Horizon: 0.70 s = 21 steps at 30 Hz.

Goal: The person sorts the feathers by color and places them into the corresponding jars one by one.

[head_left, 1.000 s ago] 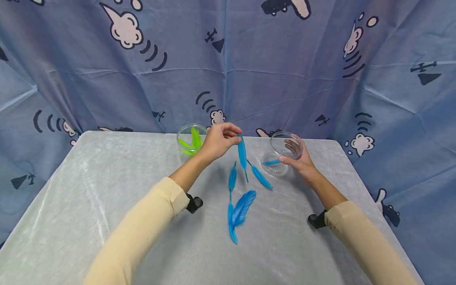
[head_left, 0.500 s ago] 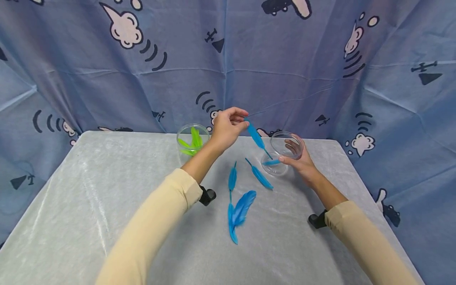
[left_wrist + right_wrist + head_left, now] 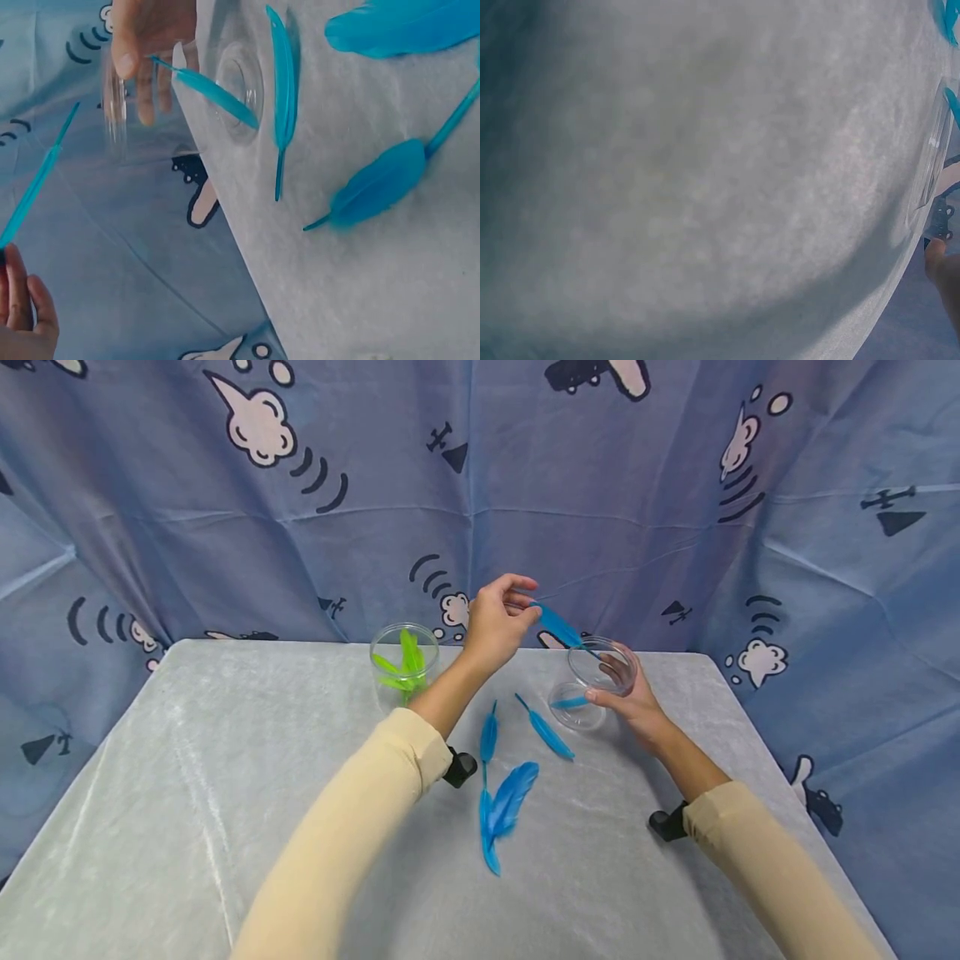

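In the head view my left hand [image 3: 498, 625] pinches a blue feather [image 3: 558, 625] near one end. The feather slants down to the right, and its thin tip overlaps the rim of a clear round container. My right hand [image 3: 636, 700] holds that container [image 3: 587, 720] from its right side, thumb in front and fingers behind. One blue feather [image 3: 570, 702] shows at the container's base. The left wrist view has the pinched feather [image 3: 34, 187] at the left edge, above my left fingers. In the right wrist view, only part of the right hand [image 3: 949, 277] appears at the right edge.
A second clear container [image 3: 381, 692] with green feathers [image 3: 409, 652] stands at the back left. Between my arms, several blue feathers lie on the grey cloth-covered table [image 3: 150, 793], among them a broad one [image 3: 513, 795]. A blue patterned curtain [image 3: 525, 468] hangs behind.
My left hand has moved up and to the right with the blue feather, from above the loose feathers to the container's rim. My right hand and its container have stayed in place.
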Each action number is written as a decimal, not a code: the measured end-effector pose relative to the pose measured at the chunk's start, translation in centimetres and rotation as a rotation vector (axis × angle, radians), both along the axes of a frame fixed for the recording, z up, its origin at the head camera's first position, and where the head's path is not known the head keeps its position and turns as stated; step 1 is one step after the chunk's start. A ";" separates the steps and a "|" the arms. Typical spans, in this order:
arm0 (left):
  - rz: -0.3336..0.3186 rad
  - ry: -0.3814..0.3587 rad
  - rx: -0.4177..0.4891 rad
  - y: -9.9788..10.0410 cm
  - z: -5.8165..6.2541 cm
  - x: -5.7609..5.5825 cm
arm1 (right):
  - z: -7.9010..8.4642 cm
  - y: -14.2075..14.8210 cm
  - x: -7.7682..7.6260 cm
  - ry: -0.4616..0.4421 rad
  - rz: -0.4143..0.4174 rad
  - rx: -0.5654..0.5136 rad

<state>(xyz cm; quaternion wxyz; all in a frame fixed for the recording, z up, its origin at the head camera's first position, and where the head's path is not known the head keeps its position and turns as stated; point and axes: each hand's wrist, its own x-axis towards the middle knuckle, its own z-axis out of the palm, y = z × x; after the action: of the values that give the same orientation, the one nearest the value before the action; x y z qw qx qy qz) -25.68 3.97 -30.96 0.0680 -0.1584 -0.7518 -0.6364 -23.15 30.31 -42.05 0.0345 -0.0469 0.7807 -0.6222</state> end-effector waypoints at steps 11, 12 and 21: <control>-0.002 0.015 -0.084 2.5 -0.9 0.3 | -0.1 -0.3 -0.1 0.004 -0.012 -0.028; -0.004 0.018 -0.090 2.7 -1.0 0.3 | -0.1 -0.3 -0.1 0.003 -0.009 -0.031; -0.029 0.029 -0.116 3.9 -2.0 0.6 | 0.0 -0.2 -0.1 0.008 0.007 -0.058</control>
<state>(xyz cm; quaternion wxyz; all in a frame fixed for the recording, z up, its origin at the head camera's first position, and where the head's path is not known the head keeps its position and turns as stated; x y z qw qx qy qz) -25.10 7.85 -33.00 0.0604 -0.1823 -0.7841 -0.5902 -23.25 30.06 -42.05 0.0322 -0.0533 0.7624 -0.6442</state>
